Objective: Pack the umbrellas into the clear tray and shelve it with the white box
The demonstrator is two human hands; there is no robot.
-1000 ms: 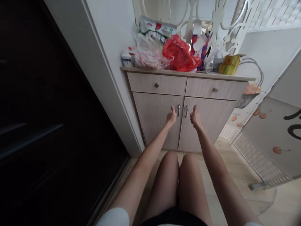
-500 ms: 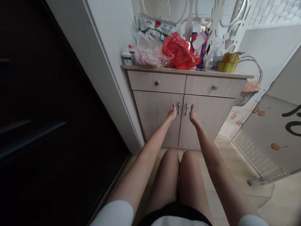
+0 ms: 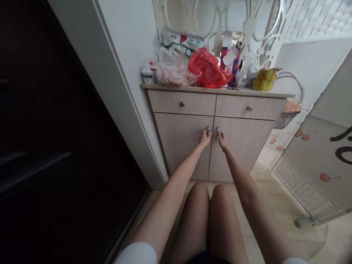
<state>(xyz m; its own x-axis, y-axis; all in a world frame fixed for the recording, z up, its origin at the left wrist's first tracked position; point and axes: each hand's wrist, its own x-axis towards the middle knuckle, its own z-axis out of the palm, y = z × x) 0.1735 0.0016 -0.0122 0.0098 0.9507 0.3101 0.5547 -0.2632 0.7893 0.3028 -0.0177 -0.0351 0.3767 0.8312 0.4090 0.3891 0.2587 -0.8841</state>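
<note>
A pale wood-grain cabinet has two closed doors below two drawers. My left hand (image 3: 205, 139) is closed around the metal handle (image 3: 208, 128) of the left door (image 3: 180, 143). On the right door (image 3: 243, 146), my right hand (image 3: 222, 141) has its fingers curled round the matching handle (image 3: 218, 129). Only the upper part of each handle shows above the fingers. Both arms reach straight forward over my bent knees.
On the cabinet top (image 3: 277, 94) lie a red plastic bag (image 3: 209, 68), a clear bag (image 3: 176, 69), a white tub (image 3: 147, 76) and yellow packs (image 3: 264, 79). A dark doorway is on the left. A white lattice screen (image 3: 253, 22) stands behind.
Both hands have moved in to the door handles and closed on them; before, they were beside the handles with thumbs up. The view has tilted slightly upward.
</note>
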